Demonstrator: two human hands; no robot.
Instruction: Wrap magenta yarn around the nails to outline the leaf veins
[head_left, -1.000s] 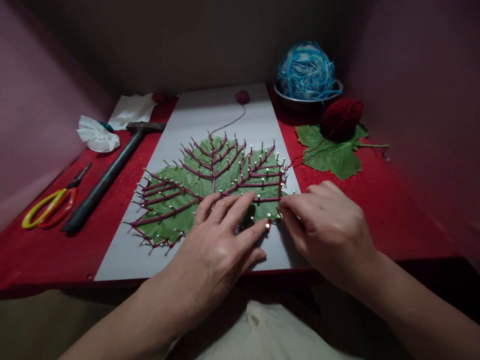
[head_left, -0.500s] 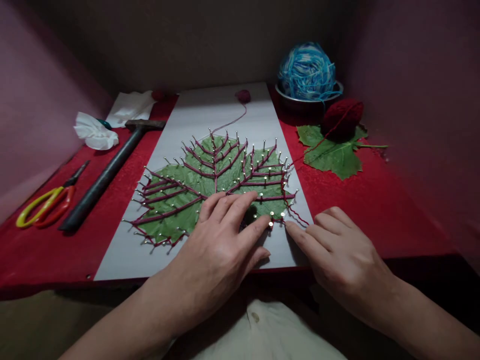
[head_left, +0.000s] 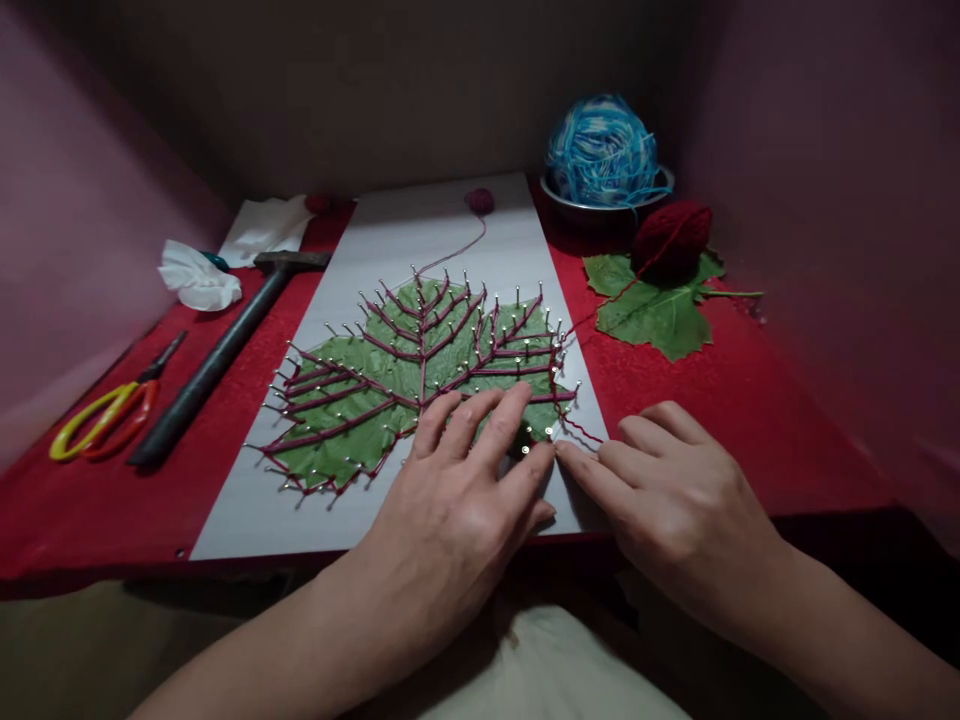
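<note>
A green leaf (head_left: 397, 375) lies on a white board (head_left: 247, 525), ringed and dotted with small nails (head_left: 577, 386). Purple yarn runs between nails along its veins, and red yarn follows parts of its edge. My left hand (head_left: 457, 500) rests over the leaf's lower right part with fingers spread, hiding what is under it. At the right, my right hand (head_left: 675, 490) is closed, a strand of red yarn (head_left: 581, 430) running into its fingers. Its index fingertip sits beside the lower right nails, close to my left thumb and index finger.
A red yarn ball (head_left: 673, 240) sits on a second leaf (head_left: 660, 320), right of the board. Behind it, blue yarn (head_left: 602, 150) fills a metal bowl (head_left: 562, 198). A small purple yarn ball (head_left: 480, 201) lies at the board's far end. Left are a hammer (head_left: 217, 360), scissors (head_left: 112, 410) and crumpled tissue (head_left: 199, 275).
The view has shifted slightly, so the board and objects sit a little differently. My left index finger and thumb have moved right, nearer my right fingertip. The red yarn stays in my right hand.
</note>
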